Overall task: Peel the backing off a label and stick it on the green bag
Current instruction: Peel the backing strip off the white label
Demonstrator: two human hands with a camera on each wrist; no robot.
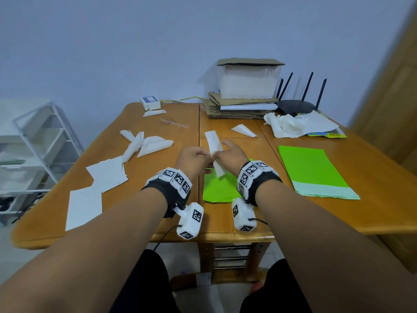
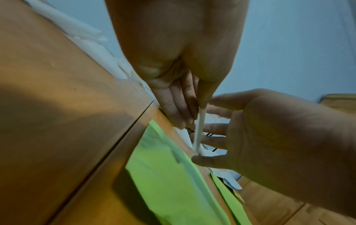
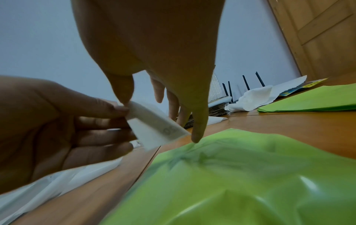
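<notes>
A white label (image 1: pixel 214 142) is held upright over the table between both hands, its lower end (image 1: pixel 219 170) hanging down. My left hand (image 1: pixel 208 158) pinches it from the left with thumb and fingers; in the left wrist view the label (image 2: pixel 198 130) shows edge-on below that hand (image 2: pixel 196 112). My right hand (image 1: pixel 220 152) pinches it from the right. In the right wrist view its thumb (image 3: pixel 123 92) meets a corner of the label (image 3: pixel 154 127), the other fingers hanging straight. A green bag (image 1: pixel 220 188) lies flat under the hands, wrinkled in the right wrist view (image 3: pixel 231 175).
A stack of green bags (image 1: pixel 313 170) lies at the right. White sheets (image 1: pixel 106 175) and curled paper pieces (image 1: pixel 146 143) cover the left half of the wooden table (image 1: pixel 162 123). At the back stand cardboard with a box (image 1: pixel 246 91), a router (image 1: pixel 295 106) and crumpled paper (image 1: pixel 291 126). A white rack (image 1: pixel 33 143) stands left.
</notes>
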